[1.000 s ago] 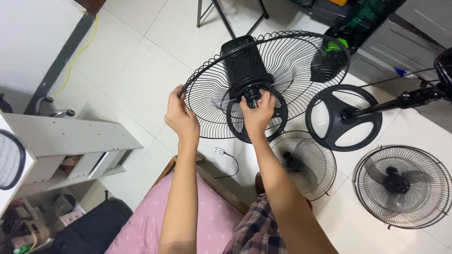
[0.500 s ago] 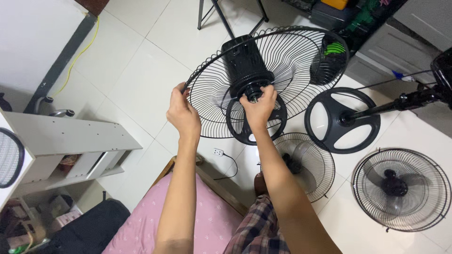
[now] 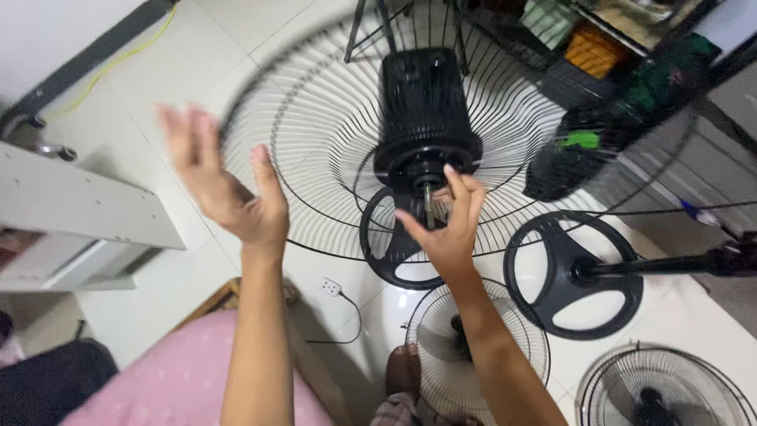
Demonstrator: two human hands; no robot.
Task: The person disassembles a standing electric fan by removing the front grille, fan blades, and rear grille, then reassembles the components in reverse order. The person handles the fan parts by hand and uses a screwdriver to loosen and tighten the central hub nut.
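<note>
The right hand [image 3: 448, 225] pinches the metal shaft [image 3: 428, 203] under the black fan motor [image 3: 426, 110], fingers closed around it. The left hand [image 3: 229, 189] is open and blurred, palm up, holding nothing, left of the motor near the rim of the wire fan guard [image 3: 315, 134] mounted behind the motor. Below the motor, a round black fan base [image 3: 572, 272] and a small fan [image 3: 473, 347] rest on the tiled floor [image 3: 142, 79].

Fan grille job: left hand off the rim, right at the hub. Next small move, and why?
Probably bring the left hand onto the wire grille rim: it hangs open and clear of it, so only the right hand, fingers at the motor housing shaft, steadies the assembly.
</note>
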